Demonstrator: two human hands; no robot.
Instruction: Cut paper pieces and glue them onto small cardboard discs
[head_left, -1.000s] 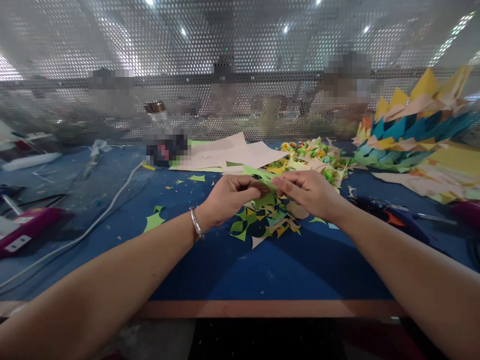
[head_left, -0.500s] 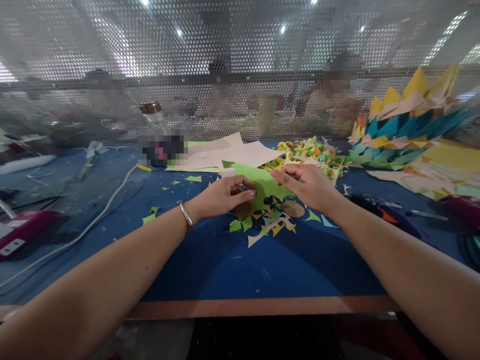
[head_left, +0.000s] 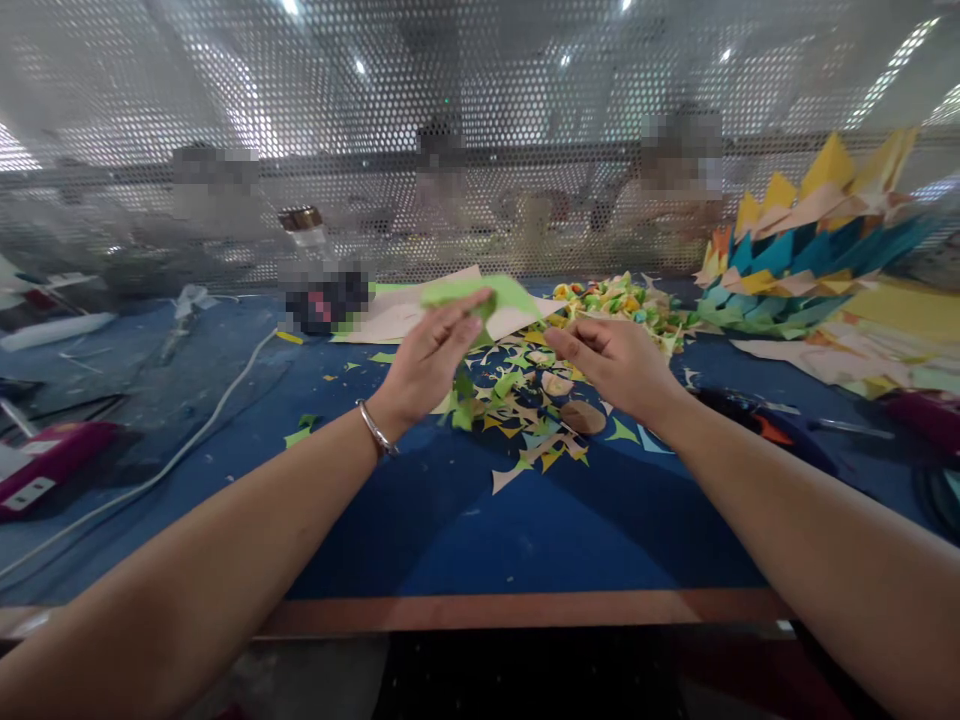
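My left hand [head_left: 435,355], with a silver bangle at its wrist, pinches a light green sheet of paper [head_left: 514,293] between thumb and fingers. The sheet is raised off the table and a little blurred. My right hand [head_left: 607,355] is closed, thumb against curled fingers, near the sheet's right tip; whether it grips anything is hidden. Beneath both hands lie scattered paper scraps [head_left: 551,445] in green, yellow and pale pink. A round brown disc [head_left: 583,417] rests among them, below my right hand.
Behind my hands are pale pink sheets [head_left: 405,312] and a heap of small coloured paper pieces [head_left: 622,300]. A layered folded-paper piece [head_left: 817,250] stands at right. On the left are a magenta power strip [head_left: 52,460] and a white cable [head_left: 217,415]. A perforated screen [head_left: 495,100] stands behind the table.
My left hand has lifted the green paper up and away from the table, uncovering more scraps below. My right hand has stayed almost in place, its fingers still closed.
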